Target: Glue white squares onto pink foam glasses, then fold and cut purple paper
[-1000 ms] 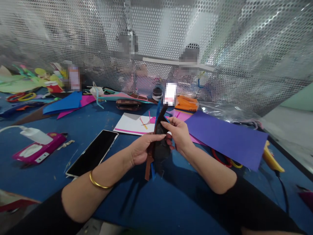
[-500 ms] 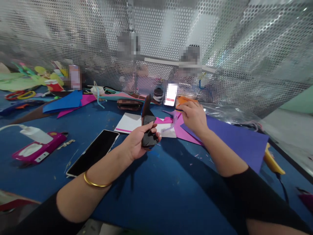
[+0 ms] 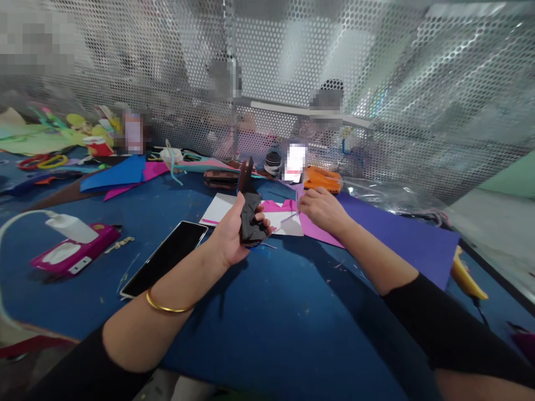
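Black piece [image 3: 251, 218] held

In front of the white paper [image 3: 216, 206], our left hand's grip [image 3: 234, 233] wraps the black piece, seemingly steadying it. Beside the paper's right end, our right hand's grip [image 3: 325, 209] looks narrow, contents unclear to us.

Blue table [image 3: 292, 328], phone [image 3: 167, 259], magenta power strip [image 3: 82, 250]

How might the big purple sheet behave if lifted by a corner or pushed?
The purple sheet looks thin and broad, so it is probably light for its size and likely to flex at a lifted corner. Lying nearly flat, it would probably slide rather than tip or roll.
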A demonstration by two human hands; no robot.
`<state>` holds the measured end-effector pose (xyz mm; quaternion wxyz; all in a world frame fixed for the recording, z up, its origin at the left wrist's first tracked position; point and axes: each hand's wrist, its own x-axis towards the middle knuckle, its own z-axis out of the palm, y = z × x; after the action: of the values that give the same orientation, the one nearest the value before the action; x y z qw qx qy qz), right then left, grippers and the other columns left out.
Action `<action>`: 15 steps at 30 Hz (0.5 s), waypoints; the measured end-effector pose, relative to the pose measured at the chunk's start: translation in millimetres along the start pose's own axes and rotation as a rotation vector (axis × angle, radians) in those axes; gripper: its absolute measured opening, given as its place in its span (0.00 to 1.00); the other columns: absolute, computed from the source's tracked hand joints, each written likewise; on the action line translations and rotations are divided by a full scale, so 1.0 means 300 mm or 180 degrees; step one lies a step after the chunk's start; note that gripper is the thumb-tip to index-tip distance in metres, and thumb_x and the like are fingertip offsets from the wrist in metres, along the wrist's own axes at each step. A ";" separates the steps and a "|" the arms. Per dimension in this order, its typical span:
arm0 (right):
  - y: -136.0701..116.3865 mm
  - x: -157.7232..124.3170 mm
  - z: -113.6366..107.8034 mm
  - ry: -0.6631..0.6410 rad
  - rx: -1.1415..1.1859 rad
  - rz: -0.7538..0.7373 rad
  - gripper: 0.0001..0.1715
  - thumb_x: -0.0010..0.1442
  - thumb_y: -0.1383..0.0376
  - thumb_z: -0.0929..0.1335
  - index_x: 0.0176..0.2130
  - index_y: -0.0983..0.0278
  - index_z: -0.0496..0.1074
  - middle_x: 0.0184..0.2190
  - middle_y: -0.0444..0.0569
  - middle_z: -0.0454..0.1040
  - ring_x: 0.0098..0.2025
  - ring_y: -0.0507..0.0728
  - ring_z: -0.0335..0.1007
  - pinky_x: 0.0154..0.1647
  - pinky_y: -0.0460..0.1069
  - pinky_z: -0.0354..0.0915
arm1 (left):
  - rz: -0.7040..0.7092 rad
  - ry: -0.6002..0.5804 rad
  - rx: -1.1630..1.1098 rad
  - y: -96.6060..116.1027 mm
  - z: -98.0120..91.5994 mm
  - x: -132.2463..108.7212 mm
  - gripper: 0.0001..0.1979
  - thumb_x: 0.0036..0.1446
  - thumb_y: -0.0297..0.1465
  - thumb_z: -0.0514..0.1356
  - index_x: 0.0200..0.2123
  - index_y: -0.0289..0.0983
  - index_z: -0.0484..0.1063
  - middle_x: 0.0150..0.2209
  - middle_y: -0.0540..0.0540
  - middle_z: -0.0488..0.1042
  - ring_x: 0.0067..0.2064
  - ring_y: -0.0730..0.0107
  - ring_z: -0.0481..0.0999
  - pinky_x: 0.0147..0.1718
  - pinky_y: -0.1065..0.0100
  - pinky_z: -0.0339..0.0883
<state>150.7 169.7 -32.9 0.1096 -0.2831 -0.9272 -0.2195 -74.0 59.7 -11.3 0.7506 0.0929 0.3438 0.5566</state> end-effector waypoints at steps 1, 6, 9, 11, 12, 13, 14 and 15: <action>0.005 -0.010 -0.014 0.0137 -0.0021 0.0129 0.16 0.66 0.72 0.64 0.35 0.62 0.80 0.35 0.51 0.79 0.40 0.58 0.67 0.42 0.54 0.55 | 0.0019 -0.0013 -0.0024 0.003 -0.001 0.000 0.26 0.66 0.49 0.47 0.31 0.34 0.70 0.18 0.50 0.65 0.23 0.72 0.70 0.28 0.69 0.73; -0.081 -0.050 -0.104 0.2177 0.1279 0.1285 0.08 0.65 0.63 0.67 0.36 0.59 0.78 0.35 0.48 0.79 0.39 0.57 0.74 0.42 0.54 0.65 | -0.0074 -0.0050 -0.0022 -0.022 -0.006 0.010 0.26 0.66 0.50 0.49 0.31 0.34 0.70 0.19 0.49 0.67 0.23 0.71 0.71 0.28 0.67 0.74; -0.202 -0.063 -0.159 0.2449 0.2083 0.1340 0.07 0.62 0.63 0.69 0.33 0.56 0.77 0.33 0.45 0.80 0.37 0.57 0.75 0.40 0.55 0.69 | -0.0163 -0.0069 -0.0003 -0.051 -0.009 0.019 0.28 0.64 0.52 0.50 0.31 0.33 0.70 0.19 0.49 0.67 0.23 0.70 0.72 0.29 0.65 0.74; -0.271 -0.067 -0.181 0.2231 0.2143 0.1083 0.07 0.62 0.64 0.69 0.35 0.55 0.78 0.34 0.45 0.81 0.37 0.57 0.76 0.40 0.55 0.70 | -0.0163 -0.0178 -0.0012 -0.064 -0.009 0.020 0.28 0.63 0.53 0.49 0.31 0.34 0.71 0.19 0.48 0.68 0.23 0.69 0.72 0.29 0.64 0.74; -0.295 -0.067 -0.186 0.2121 0.2043 0.0902 0.07 0.62 0.65 0.68 0.36 0.55 0.78 0.34 0.45 0.81 0.36 0.57 0.76 0.39 0.55 0.70 | -0.0134 -0.0210 -0.0002 -0.068 -0.009 0.019 0.28 0.63 0.53 0.49 0.32 0.34 0.72 0.20 0.48 0.69 0.24 0.69 0.72 0.30 0.64 0.73; -0.313 -0.066 -0.186 0.2035 0.1880 0.0723 0.08 0.62 0.66 0.68 0.37 0.55 0.78 0.34 0.45 0.82 0.36 0.56 0.76 0.39 0.54 0.69 | -0.0085 -0.0228 0.0046 -0.072 -0.008 0.018 0.28 0.63 0.54 0.49 0.33 0.35 0.72 0.20 0.48 0.70 0.24 0.69 0.72 0.30 0.64 0.73; -0.325 -0.063 -0.183 0.1978 0.1686 0.0579 0.08 0.62 0.67 0.68 0.39 0.56 0.78 0.34 0.45 0.82 0.36 0.56 0.76 0.38 0.54 0.69 | 0.0028 -0.0264 0.0170 -0.074 -0.006 0.015 0.29 0.63 0.55 0.48 0.35 0.35 0.73 0.22 0.47 0.71 0.24 0.68 0.73 0.29 0.64 0.73; -0.333 -0.058 -0.178 0.1954 0.1490 0.0476 0.09 0.62 0.68 0.68 0.39 0.57 0.78 0.34 0.46 0.82 0.36 0.55 0.76 0.39 0.53 0.68 | 0.0146 -0.0300 0.0320 -0.076 -0.004 0.012 0.30 0.62 0.56 0.47 0.36 0.35 0.73 0.23 0.46 0.73 0.25 0.68 0.73 0.29 0.65 0.72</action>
<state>111.9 62.1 -26.1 0.4591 -0.2384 -0.8531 -0.0680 -56.6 54.4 -25.8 0.7473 0.1645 0.3334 0.5507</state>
